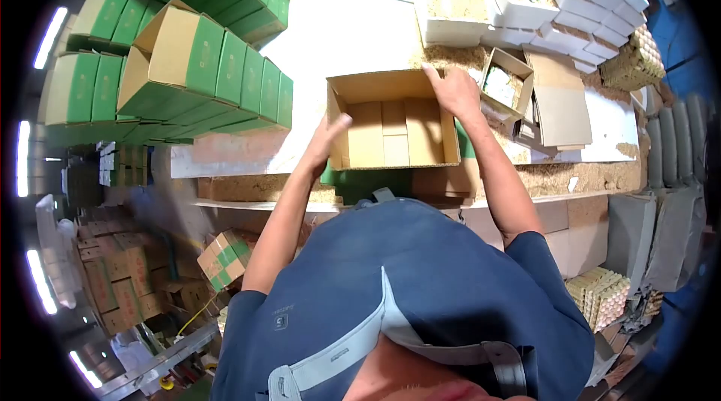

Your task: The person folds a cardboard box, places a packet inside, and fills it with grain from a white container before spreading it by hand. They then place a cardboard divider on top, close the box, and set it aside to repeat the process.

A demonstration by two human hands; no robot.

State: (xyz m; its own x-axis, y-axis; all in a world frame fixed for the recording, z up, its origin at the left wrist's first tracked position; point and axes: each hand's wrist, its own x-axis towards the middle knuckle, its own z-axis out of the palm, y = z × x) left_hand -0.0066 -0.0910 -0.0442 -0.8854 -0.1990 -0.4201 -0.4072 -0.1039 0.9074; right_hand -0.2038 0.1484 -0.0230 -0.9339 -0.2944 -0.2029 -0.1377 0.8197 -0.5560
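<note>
An open cardboard box [394, 134] stands in front of me, its bare inside and bottom flaps facing up. My left hand [327, 140] grips the box's left wall, thumb over the rim and fingers hidden outside. At the far right corner, my right hand [457, 93] is closed on the rim, its fingers partly out of sight. Green shows on the outside below the box's near edge.
Stacked green cartons [225, 70] rise at left, one open. At right are a small open box [506, 84], flat cardboard [562, 101] and white foam boxes [451, 29] filled with husk-like material. Egg trays [599, 296] stand lower right; taped cartons [124, 281] lie lower left.
</note>
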